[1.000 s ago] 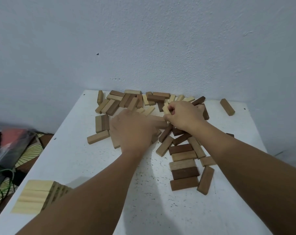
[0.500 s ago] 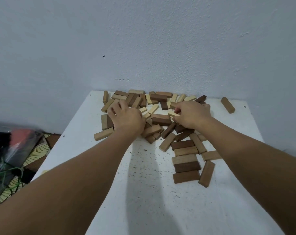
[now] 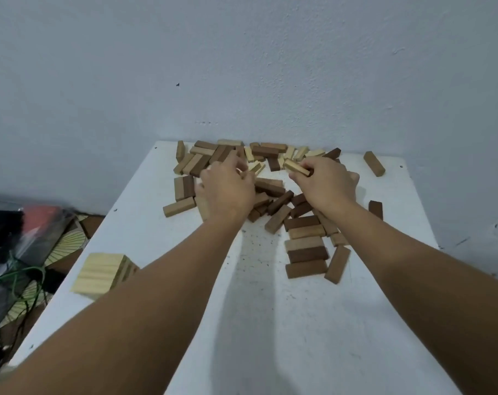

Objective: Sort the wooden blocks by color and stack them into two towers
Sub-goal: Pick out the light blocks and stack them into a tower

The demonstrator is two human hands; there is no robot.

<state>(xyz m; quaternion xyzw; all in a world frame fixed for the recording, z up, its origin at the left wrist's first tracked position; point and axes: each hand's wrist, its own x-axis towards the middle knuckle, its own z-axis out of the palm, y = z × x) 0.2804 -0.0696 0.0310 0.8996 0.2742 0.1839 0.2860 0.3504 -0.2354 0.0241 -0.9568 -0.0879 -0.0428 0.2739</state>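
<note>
A loose pile of light and dark wooden blocks (image 3: pixel 270 192) covers the far half of the white table (image 3: pixel 270 309). My right hand (image 3: pixel 324 185) holds a pale block (image 3: pixel 295 167) between fingers and thumb, above the pile. My left hand (image 3: pixel 226 191) reaches into the pile's left part, fingers curled round a small pale block (image 3: pixel 254 167). A low stack of pale blocks (image 3: pixel 102 271) stands at the table's near left edge, partly behind my left forearm. Several brown blocks (image 3: pixel 306 253) lie side by side at mid right.
The grey wall (image 3: pixel 242 67) rises right behind the table's far edge. One brown block (image 3: pixel 373 163) lies alone at far right, another dark one (image 3: pixel 375 208) near the right edge. Clutter and green cable (image 3: pixel 16 269) lie on the floor to the left.
My right hand has lifted the pale block slightly from the pile. My left hand has moved right toward the pile's middle. The view tilted, bringing the pale stack back into sight.
</note>
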